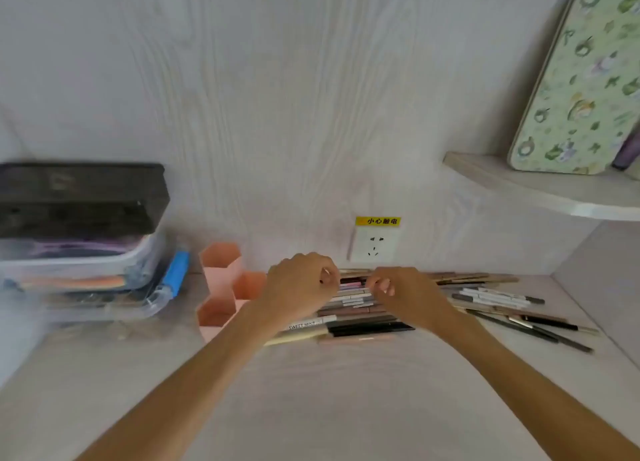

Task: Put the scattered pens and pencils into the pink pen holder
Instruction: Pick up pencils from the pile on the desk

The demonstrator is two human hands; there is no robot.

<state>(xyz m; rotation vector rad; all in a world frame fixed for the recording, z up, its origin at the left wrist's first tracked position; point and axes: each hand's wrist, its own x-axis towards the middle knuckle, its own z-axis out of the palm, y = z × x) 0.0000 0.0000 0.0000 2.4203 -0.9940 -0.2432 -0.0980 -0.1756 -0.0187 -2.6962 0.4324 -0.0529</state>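
Observation:
The pink pen holder, made of hexagonal cells, stands on the pale desk at the back, left of centre. A heap of pens and pencils lies to its right along the wall, and more pens are spread further right. My left hand hovers over the heap's left end, just right of the holder, with its fingers curled. My right hand rests on the middle of the heap, fingertips bent down onto the pens. Whether either hand grips a pen is hidden by the fingers.
Stacked clear plastic boxes with a black case on top stand at the left. A wall socket sits behind the pens. A corner shelf carries a green patterned case. A side wall closes the right.

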